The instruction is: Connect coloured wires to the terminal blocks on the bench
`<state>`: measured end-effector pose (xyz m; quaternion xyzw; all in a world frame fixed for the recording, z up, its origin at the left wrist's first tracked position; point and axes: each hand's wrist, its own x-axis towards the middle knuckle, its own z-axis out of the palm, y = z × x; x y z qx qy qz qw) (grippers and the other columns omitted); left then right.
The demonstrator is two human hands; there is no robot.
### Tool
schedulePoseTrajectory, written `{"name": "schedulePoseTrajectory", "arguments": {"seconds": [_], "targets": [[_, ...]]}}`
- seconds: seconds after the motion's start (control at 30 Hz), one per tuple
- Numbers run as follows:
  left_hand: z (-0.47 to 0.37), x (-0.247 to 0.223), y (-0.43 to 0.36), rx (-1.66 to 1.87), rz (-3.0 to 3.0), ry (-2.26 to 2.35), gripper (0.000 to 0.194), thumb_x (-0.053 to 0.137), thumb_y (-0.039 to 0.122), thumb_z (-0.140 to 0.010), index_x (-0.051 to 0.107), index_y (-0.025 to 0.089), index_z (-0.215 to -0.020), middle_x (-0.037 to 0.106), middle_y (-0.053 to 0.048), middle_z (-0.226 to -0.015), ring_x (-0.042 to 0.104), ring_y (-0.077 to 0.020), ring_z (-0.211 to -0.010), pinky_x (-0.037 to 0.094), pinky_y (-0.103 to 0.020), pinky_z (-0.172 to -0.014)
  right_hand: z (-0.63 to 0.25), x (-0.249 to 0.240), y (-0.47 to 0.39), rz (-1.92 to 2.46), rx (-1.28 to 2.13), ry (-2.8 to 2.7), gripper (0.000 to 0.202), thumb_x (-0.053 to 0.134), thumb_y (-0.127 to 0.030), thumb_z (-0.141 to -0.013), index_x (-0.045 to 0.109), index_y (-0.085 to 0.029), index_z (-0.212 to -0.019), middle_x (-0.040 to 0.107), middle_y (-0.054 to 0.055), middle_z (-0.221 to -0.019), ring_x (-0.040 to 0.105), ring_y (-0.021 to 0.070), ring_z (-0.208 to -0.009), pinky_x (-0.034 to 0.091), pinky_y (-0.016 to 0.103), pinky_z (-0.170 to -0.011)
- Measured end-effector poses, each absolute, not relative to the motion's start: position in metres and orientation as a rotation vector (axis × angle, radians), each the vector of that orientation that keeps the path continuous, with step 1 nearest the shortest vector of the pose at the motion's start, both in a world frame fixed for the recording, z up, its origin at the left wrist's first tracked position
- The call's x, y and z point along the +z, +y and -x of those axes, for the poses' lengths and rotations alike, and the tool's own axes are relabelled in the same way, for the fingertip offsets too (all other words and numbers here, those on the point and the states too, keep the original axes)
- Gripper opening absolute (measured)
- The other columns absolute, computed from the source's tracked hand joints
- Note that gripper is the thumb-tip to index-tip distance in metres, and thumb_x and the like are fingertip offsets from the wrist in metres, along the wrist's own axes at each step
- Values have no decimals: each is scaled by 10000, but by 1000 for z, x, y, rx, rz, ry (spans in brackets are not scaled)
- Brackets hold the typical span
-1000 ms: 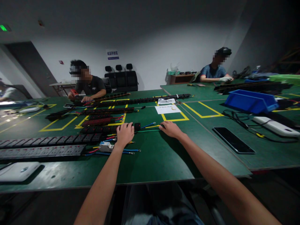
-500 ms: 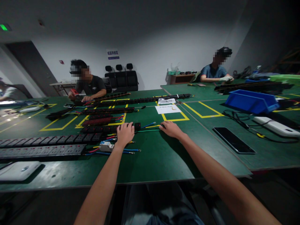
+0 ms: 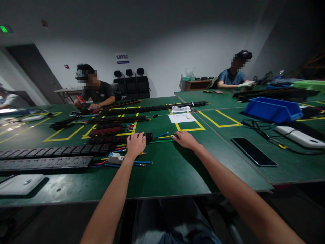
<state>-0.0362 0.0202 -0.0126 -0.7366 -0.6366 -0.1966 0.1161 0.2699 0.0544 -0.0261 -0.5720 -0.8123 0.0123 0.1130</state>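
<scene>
My left hand (image 3: 136,145) rests over the right end of a black power strip (image 3: 106,139), its fingers wrapped on the strip. From that end, blue, yellow and green wires (image 3: 162,137) run right to my right hand (image 3: 186,139), whose fingers are closed on the wire ends. Below my left wrist, a small white and grey breaker (image 3: 115,158) sits among red and blue wires. Two long grey socket strips (image 3: 45,164) lie to the left. A dark red strip (image 3: 108,130) with coloured wires is just beyond the black one.
A black phone (image 3: 253,151), a white power bank (image 3: 299,137) with cables and a blue bin (image 3: 274,110) are on the right. Another white device (image 3: 22,184) lies front left. Paper sheets (image 3: 181,118) lie ahead. Two people work across the green table (image 3: 167,179); another is far left.
My hands have barely moved. Across the table at the right, the person's gloved hands have shifted slightly to the right.
</scene>
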Motion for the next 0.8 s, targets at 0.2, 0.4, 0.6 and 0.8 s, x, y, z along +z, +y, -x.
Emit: {"name": "schedulePoseTrajectory", "arguments": {"seconds": [0.2,0.4,0.6,0.8], "targets": [[36,-12,20,-570,2163,-1865,442,344,358,-1042,628,218,-1350,651,-141,-1337,555,-300,-1264,373,-534,-1111,-270,-25,54,1687,56,-2387,445,383,-490,-1064,653,-191,-1254,657,148,-1313,602,281,-1211,452,377,-1000],[36,-11,19,-571,2168,-1868,437,351,356,-1040,632,226,-1347,651,-144,-1332,558,-306,-1261,377,-533,-1106,-269,-24,55,1698,65,-2388,440,386,-487,-1064,653,-196,-1259,658,146,-1321,596,277,-1226,444,370,-1014],[36,-12,20,-557,2158,-1872,430,352,360,-1042,631,238,-1346,652,-136,-1337,553,-291,-1259,372,-507,-1109,-269,-24,55,1704,73,-2383,446,387,-495,-1065,655,-202,-1268,656,140,-1331,595,273,-1226,437,366,-1023],[36,-14,21,-553,2149,-1874,425,360,361,-1042,628,235,-1347,648,-132,-1342,549,-288,-1268,368,-504,-1109,-269,-25,55,1691,59,-2379,443,401,-482,-1060,657,-183,-1263,659,149,-1321,601,286,-1217,447,378,-1010]]}}
